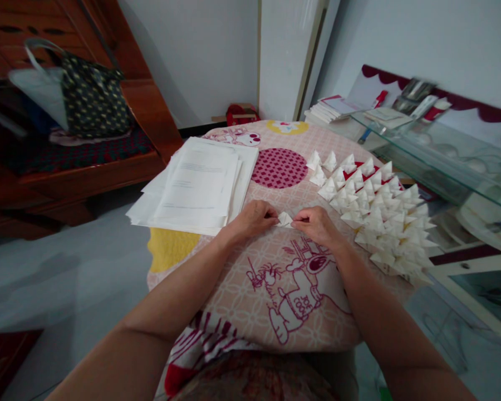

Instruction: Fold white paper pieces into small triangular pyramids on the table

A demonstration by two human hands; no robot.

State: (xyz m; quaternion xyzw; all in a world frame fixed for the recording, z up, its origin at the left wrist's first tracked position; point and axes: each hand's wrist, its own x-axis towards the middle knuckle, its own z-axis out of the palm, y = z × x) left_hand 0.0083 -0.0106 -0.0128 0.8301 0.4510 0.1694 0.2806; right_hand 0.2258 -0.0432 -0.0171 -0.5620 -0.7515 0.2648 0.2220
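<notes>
A small folded white paper boat (284, 219) is between my two hands, low over the patterned tablecloth (234, 295). My left hand (255, 219) pinches its left end, and my right hand (315, 224) pinches the right end. The paper's middle rises in a small peak. To the right of my hands, many similar folded paper boats (369, 195) stand in close rows. On the left lies a stack of white paper sheets (196, 181), the top one with faint print, near my left hand.
A glass shelf (442, 161) with cups and boxes stands at the right. Stacked booklets (332, 108) lie behind the table. A wooden bench (87, 178) with a dotted bag (94, 97) is at the left. A framed picture (484, 289) sits at the lower right.
</notes>
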